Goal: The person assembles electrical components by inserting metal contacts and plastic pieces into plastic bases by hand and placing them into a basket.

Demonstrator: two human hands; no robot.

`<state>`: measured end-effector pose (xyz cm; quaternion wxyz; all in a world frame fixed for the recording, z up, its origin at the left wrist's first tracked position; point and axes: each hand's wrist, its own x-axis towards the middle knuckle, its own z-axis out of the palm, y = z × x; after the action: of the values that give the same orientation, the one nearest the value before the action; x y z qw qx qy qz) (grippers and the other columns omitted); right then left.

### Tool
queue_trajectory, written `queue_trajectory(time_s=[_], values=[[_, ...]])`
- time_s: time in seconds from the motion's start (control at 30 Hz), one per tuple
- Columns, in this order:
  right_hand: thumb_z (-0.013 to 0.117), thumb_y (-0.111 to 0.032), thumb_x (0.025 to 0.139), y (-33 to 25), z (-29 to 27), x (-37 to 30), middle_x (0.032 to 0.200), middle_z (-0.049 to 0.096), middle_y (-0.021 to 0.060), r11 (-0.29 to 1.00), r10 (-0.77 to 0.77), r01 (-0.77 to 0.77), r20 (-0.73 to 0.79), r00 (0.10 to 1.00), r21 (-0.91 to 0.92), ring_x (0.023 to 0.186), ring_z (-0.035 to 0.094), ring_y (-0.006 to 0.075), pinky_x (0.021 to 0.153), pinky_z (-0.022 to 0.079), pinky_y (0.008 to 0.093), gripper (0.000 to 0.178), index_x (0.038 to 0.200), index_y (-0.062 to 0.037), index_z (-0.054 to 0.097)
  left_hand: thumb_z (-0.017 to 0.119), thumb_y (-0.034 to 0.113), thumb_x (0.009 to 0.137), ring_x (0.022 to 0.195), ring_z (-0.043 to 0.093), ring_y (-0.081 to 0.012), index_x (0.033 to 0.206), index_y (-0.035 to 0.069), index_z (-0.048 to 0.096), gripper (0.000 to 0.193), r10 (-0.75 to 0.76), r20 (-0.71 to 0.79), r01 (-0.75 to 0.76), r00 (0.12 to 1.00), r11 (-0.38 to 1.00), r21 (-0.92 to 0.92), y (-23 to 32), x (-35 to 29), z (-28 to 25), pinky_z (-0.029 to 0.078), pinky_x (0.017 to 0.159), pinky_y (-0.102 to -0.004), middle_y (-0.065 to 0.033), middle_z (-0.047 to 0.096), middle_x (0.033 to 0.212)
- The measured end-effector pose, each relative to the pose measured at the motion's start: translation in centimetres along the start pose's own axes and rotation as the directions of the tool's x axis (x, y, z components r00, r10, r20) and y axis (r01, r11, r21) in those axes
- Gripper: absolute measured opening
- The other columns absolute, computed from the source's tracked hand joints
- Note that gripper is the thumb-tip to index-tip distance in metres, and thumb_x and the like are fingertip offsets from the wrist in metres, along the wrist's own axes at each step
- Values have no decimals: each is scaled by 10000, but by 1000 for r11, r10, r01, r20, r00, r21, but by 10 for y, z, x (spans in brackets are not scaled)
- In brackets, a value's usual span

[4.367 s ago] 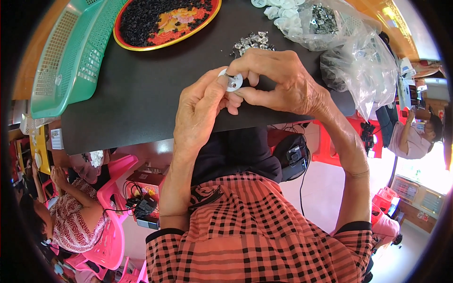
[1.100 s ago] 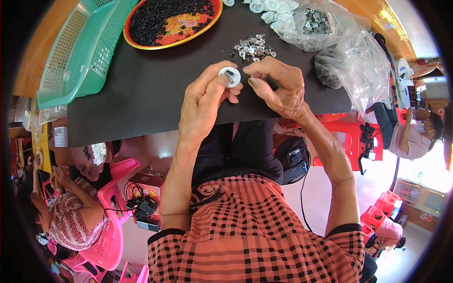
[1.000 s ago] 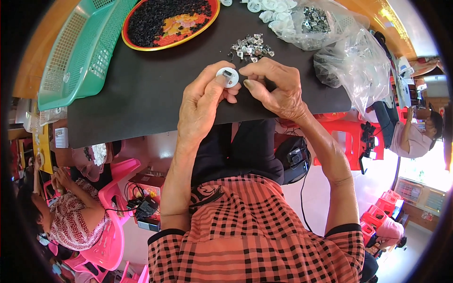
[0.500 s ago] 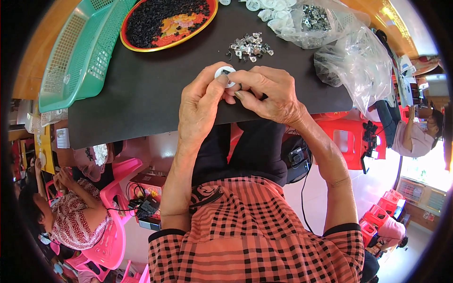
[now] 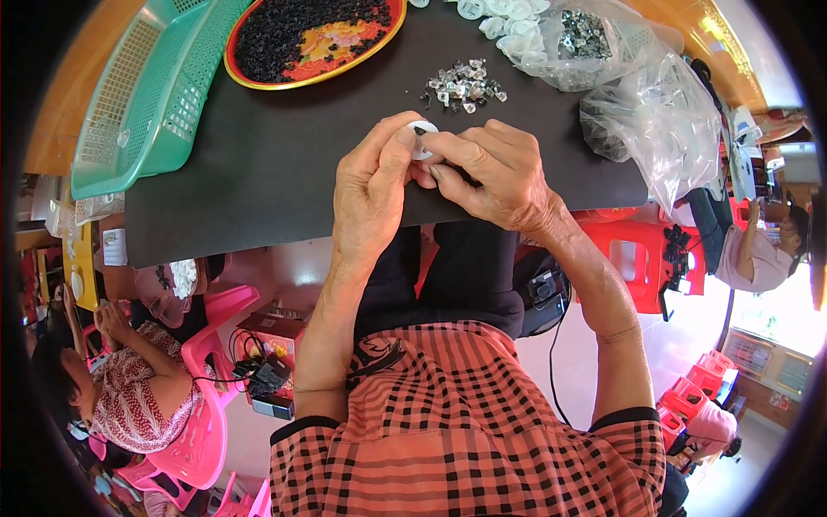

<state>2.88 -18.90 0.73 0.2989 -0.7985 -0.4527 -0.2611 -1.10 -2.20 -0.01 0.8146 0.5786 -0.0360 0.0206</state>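
Between my two hands, over the near part of the dark table, is a small round white plastic piece point(image 5: 421, 149) with a black part at its middle. My left hand point(image 5: 376, 172) pinches its left edge between thumb and fingers. The fingers of my right hand point(image 5: 495, 168) are bent, with the index fingertip pressed on the piece's right side. Whether the right thumb and fingers hold a further small part is hidden. Just beyond my hands lies a small pile of clear and black plastic bits point(image 5: 466, 84).
A red round tray point(image 5: 332, 65) of small black parts stands at the back left, beside a green basket point(image 5: 129, 164). At the back right are white round pieces point(image 5: 517, 33) and clear plastic bags point(image 5: 663, 112). Other people sit nearby, left and right.
Both hands have shifted slightly, and the white piece has moved a little to the right and turned, with the right index finger now covering more of it.
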Motion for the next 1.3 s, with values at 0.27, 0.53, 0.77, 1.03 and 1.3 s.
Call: queue_trajectory(time_s=[0.27, 0.53, 0.77, 1.03, 1.3], values=[[786, -77, 665, -7, -3, 4, 689, 627, -54, 991, 28, -25, 16, 999, -132, 535, 557, 120, 495, 364, 272, 406, 1040, -110, 634, 483, 203, 1003, 683, 528, -70, 1113, -33, 604, 287, 9, -25, -10, 1000, 1000, -24, -1, 2, 2, 451, 615, -214, -30, 603, 811], [724, 1, 660, -4, -8, 7, 657, 603, -30, 976, 173, -166, -41, 984, 138, 538, 540, 105, 530, 418, 263, 379, 1019, -108, 673, 472, 219, 1007, 678, 553, -119, 1133, -57, 581, 322, -32, 56, 40, 998, 986, -164, 0, 2, -2, 473, 639, -245, -78, 615, 818], [698, 27, 705, -1, -4, 2, 650, 567, 6, 961, 234, -209, -132, 963, 180, 503, 503, 108, 488, 427, 256, 368, 1050, -93, 653, 460, 212, 1008, 701, 573, -151, 1120, -70, 574, 325, -69, 96, 86, 993, 977, -196, 3, 6, -6, 483, 647, -281, -96, 622, 831], [691, 7, 710, -2, -3, 2, 639, 557, 6, 945, 264, -230, -125, 956, 234, 511, 519, 134, 505, 449, 279, 347, 1037, -100, 643, 444, 205, 1010, 729, 578, -155, 1123, -67, 566, 319, -110, 156, 145, 982, 961, -234, 5, 7, -8, 486, 651, -296, -97, 612, 837], [745, -20, 667, 2, -1, 6, 875, 632, 35, 987, 69, -52, -105, 992, 153, 724, 603, 216, 663, 501, 325, 432, 1081, -109, 659, 464, 210, 1008, 703, 576, -143, 1169, -75, 560, 342, -140, 116, 160, 983, 970, -184, 7, 5, -3, 478, 651, -256, -87, 615, 869]])
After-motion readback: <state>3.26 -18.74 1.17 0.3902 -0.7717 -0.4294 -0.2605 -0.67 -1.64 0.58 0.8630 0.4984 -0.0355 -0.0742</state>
